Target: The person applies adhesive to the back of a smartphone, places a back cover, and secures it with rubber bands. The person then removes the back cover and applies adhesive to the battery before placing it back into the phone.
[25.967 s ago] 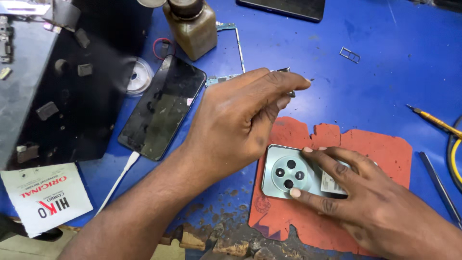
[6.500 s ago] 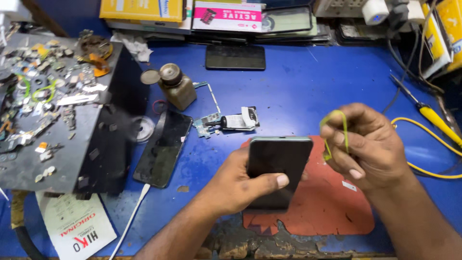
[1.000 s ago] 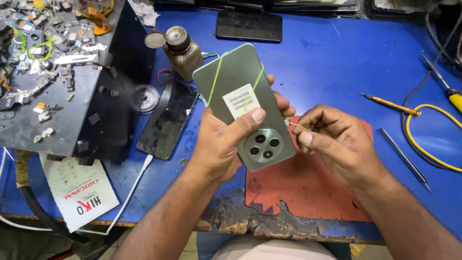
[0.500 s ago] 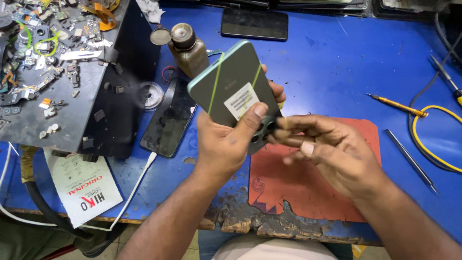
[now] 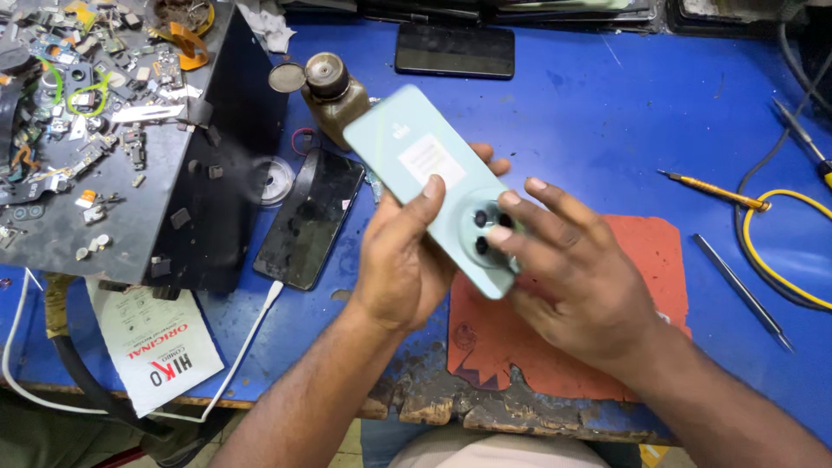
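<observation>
a blue workbench (image 5: 607, 121) with a chipped front edge is seen. on it are laid a worn red mat (image 5: 659, 260), a dark phone (image 5: 309, 218) on a white cable, another phone (image 5: 454, 50), a brown bottle (image 5: 334, 94), a yellow screwdriver (image 5: 715, 191), tweezers (image 5: 741, 290) and a black box (image 5: 217, 173).

Open blue tabletop (image 5: 607, 113) across the upper middle and right of centre gives a hand room. On the left, the black metal box (image 5: 217, 173) littered with scrap parts blocks the way. The brown glass bottle (image 5: 334, 95) and black phone lying face up (image 5: 309, 218) crowd centre-left. The yellow-handled screwdriver (image 5: 712, 190) and yellow cable (image 5: 780, 251) fringe the right.
</observation>
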Available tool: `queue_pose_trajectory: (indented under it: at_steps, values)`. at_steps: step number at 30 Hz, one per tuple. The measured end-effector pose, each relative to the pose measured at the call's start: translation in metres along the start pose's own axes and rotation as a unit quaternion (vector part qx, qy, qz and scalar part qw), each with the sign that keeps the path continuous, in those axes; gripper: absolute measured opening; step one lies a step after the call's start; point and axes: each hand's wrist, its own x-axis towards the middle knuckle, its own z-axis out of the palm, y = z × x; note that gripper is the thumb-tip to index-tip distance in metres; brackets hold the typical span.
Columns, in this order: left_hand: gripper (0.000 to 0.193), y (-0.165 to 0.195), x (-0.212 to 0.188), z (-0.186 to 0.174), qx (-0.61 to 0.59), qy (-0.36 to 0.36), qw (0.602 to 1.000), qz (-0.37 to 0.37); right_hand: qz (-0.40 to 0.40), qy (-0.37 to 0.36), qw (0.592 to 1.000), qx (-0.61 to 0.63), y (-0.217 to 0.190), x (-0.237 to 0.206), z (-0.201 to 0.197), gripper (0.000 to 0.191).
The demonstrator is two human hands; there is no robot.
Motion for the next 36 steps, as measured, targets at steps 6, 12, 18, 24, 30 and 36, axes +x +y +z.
queue_pose_trajectory:
  at_steps: [6, 12, 18, 24, 30, 36]
  values:
    - [0.059, -0.01, 0.002, -0.006, 0.136, 0.076, 0.988, 0.021, 0.273, 0.095, 0.953, 0.093, 0.006, -0.012, -0.009, 0.032]
    - [0.027, -0.005, 0.008, -0.013, 0.301, 0.091, 0.949, 0.024, 0.338, 0.207, 0.743, 0.54, 0.053, -0.016, -0.02, 0.03]
    - [0.025, -0.014, 0.006, -0.007, 0.301, 0.098, 0.948, 0.02, 0.359, 0.22, 0.713, 0.56, 0.066, -0.023, -0.022, 0.032]
    - [0.027, -0.017, 0.008, -0.005, 0.255, 0.115, 0.959, 0.03, 0.347, 0.208, 0.72, 0.564, 0.06, -0.018, -0.028, 0.038]
    - [0.03, -0.015, 0.009, -0.005, 0.259, 0.132, 0.957, -0.026, 0.376, 0.217, 0.748, 0.501, 0.058, -0.019, -0.03, 0.035]
    - [0.041, -0.004, 0.006, -0.002, 0.294, 0.007, 0.953, -0.068, 0.352, 0.212, 0.735, 0.54, 0.066, -0.025, -0.03, 0.034]
